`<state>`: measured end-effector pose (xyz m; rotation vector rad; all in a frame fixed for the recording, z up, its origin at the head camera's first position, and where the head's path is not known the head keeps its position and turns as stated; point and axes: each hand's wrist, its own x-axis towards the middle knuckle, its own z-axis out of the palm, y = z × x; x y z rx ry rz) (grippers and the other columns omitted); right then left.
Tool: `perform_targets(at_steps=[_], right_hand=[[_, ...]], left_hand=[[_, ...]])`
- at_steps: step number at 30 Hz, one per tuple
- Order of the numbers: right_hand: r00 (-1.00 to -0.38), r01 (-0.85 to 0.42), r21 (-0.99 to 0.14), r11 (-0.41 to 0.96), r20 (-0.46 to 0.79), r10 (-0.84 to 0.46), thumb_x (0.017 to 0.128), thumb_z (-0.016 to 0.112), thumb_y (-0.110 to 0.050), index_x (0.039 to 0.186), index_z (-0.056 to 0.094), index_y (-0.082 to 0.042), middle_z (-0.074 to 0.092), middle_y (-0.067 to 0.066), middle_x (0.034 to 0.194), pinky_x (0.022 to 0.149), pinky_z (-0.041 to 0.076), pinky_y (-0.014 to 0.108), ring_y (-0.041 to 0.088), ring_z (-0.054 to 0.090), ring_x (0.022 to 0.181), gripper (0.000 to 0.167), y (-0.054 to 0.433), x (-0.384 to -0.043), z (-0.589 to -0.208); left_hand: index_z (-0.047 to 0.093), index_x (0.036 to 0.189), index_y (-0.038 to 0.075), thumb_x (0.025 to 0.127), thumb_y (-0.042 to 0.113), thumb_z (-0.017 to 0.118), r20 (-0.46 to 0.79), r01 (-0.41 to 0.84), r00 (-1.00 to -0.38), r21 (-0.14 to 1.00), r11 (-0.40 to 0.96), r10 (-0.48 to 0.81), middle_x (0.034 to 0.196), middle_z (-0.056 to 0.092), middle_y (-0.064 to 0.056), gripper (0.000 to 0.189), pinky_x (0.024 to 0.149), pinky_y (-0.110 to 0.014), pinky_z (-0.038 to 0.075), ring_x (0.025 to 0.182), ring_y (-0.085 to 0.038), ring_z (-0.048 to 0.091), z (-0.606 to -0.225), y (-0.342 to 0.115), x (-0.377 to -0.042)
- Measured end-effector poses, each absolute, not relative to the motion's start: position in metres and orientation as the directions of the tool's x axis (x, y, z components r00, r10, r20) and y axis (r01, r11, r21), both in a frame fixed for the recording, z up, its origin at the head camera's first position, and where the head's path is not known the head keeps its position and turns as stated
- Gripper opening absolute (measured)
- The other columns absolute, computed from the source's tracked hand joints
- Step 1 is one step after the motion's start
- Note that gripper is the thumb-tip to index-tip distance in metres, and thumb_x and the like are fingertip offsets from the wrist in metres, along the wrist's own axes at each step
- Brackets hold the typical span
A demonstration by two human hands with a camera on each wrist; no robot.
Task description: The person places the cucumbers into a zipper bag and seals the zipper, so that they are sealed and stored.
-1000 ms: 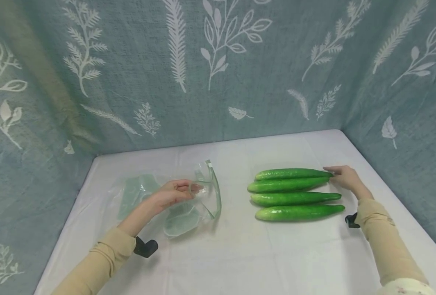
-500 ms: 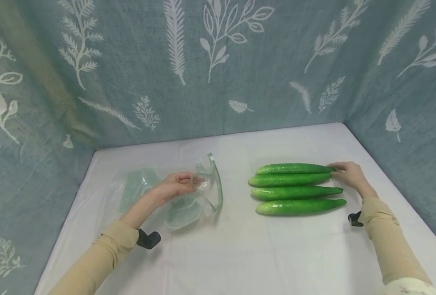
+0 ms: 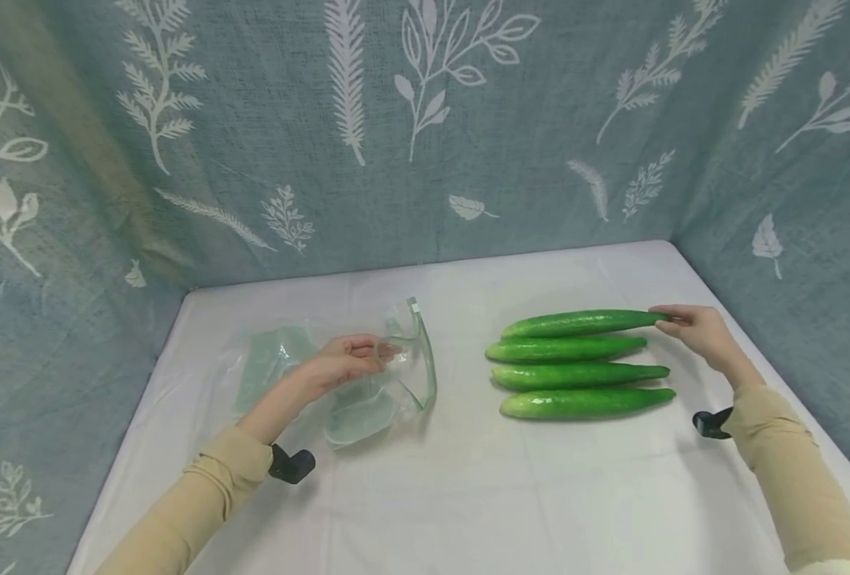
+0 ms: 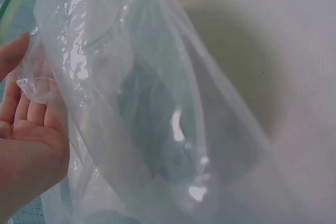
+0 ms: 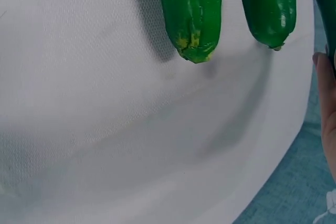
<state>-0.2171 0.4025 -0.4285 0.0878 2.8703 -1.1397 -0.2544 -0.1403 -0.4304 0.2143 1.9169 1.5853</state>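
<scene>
In the head view my left hand (image 3: 342, 363) pinches the film at the mouth of a clear zip bag (image 3: 360, 419), which has a green zip strip along its right edge and lies on the left half of the table. The left wrist view shows the thumb and fingers on the crinkled film of the bag (image 4: 152, 108). On the right, my right hand (image 3: 705, 331) grips the narrow end of the farthest long green cucumber (image 3: 583, 323), and that end is tilted up. Only part of this hand (image 5: 328, 108) appears in the right wrist view, at its edge.
Three more cucumbers lie side by side nearer me: one (image 3: 565, 349), a middle one (image 3: 579, 375) and the nearest (image 3: 586, 403). A white cloth covers the table (image 3: 461, 495). Blue-green patterned curtains (image 3: 367, 216) stand behind and at both sides.
My right hand has closed on the far cucumber's narrow end and drawn it slightly away from the others, up and to the right. My left hand stays on the bag.
</scene>
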Motion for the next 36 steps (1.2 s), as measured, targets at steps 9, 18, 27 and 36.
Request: perform_targets(at_steps=[9, 18, 27, 36], right_hand=[[-0.99, 0.121, -0.7, 0.704, -0.133, 0.038, 0.098, 0.05, -0.033, 0.135, 0.046, 0.005, 0.05, 0.024, 0.13, 0.102, 0.038, 0.058, 0.037, 0.044, 0.122, 0.054, 0.407, -0.21, -0.42], [-0.965, 0.24, -0.749, 0.617, -0.253, 0.069, 0.097, 0.047, -0.04, 0.144, 0.035, 0.003, 0.06, -0.002, 0.115, 0.107, 0.034, 0.056, 0.016, 0.055, 0.114, 0.065, 0.402, -0.208, -0.41], [-0.969, 0.245, -0.925, 0.29, -0.236, 0.065, 0.092, 0.06, -0.029, 0.139, 0.044, 0.001, 0.059, -0.029, 0.089, 0.094, 0.049, 0.025, -0.015, 0.06, 0.084, 0.058, 0.399, -0.208, -0.417], [-0.966, 0.256, -0.957, -0.133, -0.249, -0.072, 0.088, 0.065, -0.009, 0.089, 0.073, -0.027, 0.07, -0.012, 0.09, 0.08, 0.053, 0.014, -0.002, 0.068, 0.085, 0.02, 0.369, -0.198, -0.412]], left_hand=[[0.061, 0.116, 0.008, 0.084, 0.001, 0.064, -0.364, -0.272, -0.784, 0.929, 0.25, 0.503, 0.118, 0.067, 0.006, 0.033, 0.092, -0.025, 0.049, 0.106, -0.009, 0.062, -0.433, -0.14, -0.256], [0.059, 0.119, 0.005, 0.084, 0.001, 0.064, -0.358, -0.273, -0.783, 0.932, 0.238, 0.508, 0.126, 0.064, -0.002, 0.036, 0.096, -0.028, 0.048, 0.112, -0.014, 0.059, -0.432, -0.143, -0.255], [0.062, 0.11, 0.01, 0.082, -0.002, 0.064, -0.35, -0.273, -0.784, 0.936, 0.222, 0.512, 0.127, 0.064, -0.003, 0.03, 0.094, -0.024, 0.049, 0.117, -0.02, 0.058, -0.436, -0.139, -0.256], [0.061, 0.116, 0.008, 0.083, 0.0, 0.064, -0.357, -0.27, -0.793, 0.932, 0.24, 0.493, 0.127, 0.063, -0.002, 0.034, 0.095, -0.025, 0.048, 0.119, -0.024, 0.056, -0.435, -0.141, -0.253]])
